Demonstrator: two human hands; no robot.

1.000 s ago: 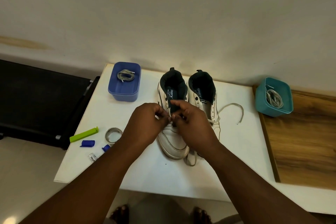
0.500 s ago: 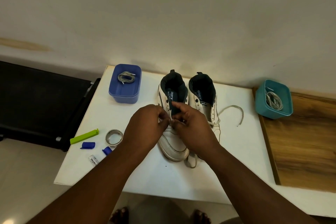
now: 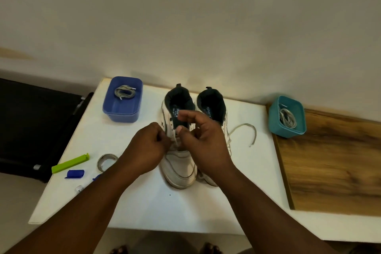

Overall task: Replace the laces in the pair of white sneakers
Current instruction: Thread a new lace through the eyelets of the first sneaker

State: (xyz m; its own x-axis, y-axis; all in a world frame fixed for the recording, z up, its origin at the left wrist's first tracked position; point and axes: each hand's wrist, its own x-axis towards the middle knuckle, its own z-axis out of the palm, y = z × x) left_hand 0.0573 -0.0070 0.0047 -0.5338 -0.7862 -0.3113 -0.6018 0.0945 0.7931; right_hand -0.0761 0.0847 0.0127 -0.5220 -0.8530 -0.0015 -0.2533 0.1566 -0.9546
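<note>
Now both hands work at the left sneaker (image 3: 179,163) on the white table (image 3: 144,202). Left hand (image 3: 147,150) pinches its lace (image 3: 175,143); right hand (image 3: 203,140) hovers with fingers loosely curled, grasping nothing visible.

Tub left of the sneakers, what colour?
Blue tub, holding a coiled grey lace; the head view, the only one, shows it.

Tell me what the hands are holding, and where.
The left hand pinches something at the left sneaker's lower eyelets, apparently the lace; the right hand seems to hold nothing.
</note>
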